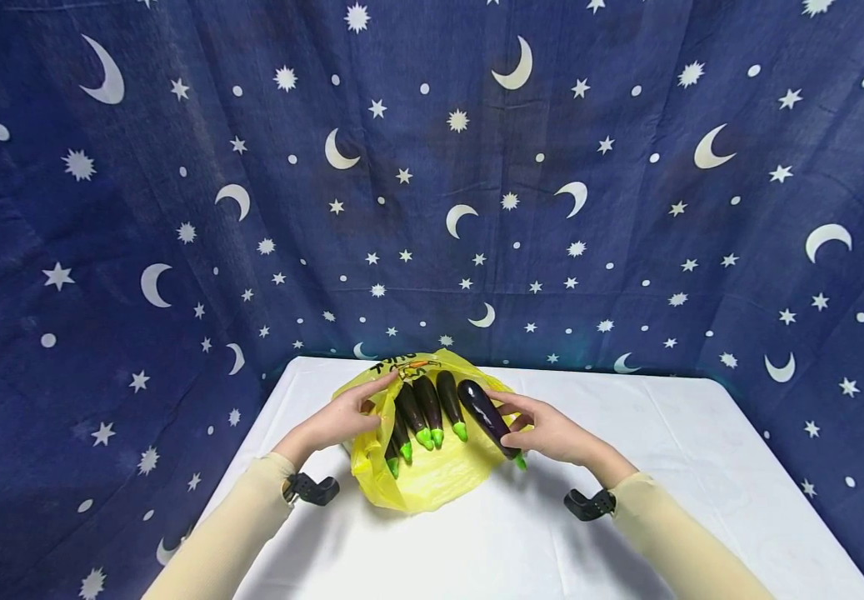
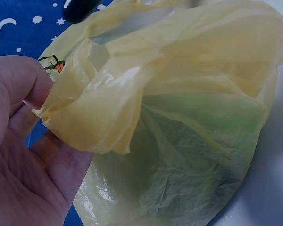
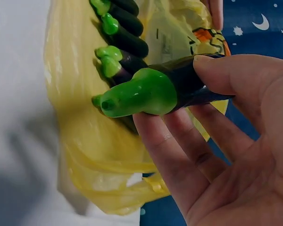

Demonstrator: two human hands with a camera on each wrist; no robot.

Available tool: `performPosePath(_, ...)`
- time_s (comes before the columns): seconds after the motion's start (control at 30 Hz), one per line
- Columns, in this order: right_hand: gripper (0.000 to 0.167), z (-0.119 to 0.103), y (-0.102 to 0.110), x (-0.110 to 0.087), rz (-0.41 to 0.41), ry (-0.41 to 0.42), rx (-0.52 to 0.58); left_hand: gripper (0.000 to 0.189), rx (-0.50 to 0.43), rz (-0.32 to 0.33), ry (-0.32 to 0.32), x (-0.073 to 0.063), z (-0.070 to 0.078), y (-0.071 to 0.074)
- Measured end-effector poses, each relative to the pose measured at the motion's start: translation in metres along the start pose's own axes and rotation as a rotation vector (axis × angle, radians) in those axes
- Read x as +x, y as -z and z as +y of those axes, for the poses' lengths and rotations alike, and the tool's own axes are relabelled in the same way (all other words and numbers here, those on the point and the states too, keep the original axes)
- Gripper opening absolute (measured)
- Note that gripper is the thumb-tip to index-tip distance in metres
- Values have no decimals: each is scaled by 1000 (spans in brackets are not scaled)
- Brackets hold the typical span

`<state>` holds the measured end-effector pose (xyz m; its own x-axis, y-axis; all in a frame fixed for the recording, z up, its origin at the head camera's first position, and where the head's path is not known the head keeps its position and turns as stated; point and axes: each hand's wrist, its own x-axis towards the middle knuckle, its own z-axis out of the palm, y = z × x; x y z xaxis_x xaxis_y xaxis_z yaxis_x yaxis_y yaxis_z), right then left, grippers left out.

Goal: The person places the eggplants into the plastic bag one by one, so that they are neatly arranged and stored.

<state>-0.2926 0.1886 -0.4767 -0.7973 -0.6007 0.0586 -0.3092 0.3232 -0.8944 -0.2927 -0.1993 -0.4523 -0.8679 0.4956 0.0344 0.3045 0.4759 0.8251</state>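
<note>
A yellow plastic bag (image 1: 450, 483) lies with its mouth wide, facing me. Several dark eggplants (image 1: 427, 398) with bright green stems rest in it side by side. At the bag's left rim, my left hand (image 1: 343, 418) pinches the thin film; the left wrist view shows the crumpled edge (image 2: 92, 113) between thumb and fingers. My right hand (image 1: 555, 432) grips another eggplant (image 1: 484, 412), glossy and tilted, over the right side of the bag. In the right wrist view its green cap (image 3: 141, 92) points away from the palm, with the thumb on top and fingers beneath.
The bag sits on a table with a white cloth (image 1: 626, 433). Behind and on both sides hangs a dark blue curtain (image 1: 432, 208) printed with white moons and stars. Black cameras (image 1: 589, 505) are strapped to both wrists.
</note>
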Motion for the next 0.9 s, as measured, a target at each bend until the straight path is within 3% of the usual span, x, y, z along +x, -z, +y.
performPosePath(0.53,75,8,-21,16,-11,-51,-6,84,-8,-9,-8,1,0,-1)
performPosePath(0.9,76,15,-38,36,103,-157,-8,83,-3,-17,-6,2,2,-2)
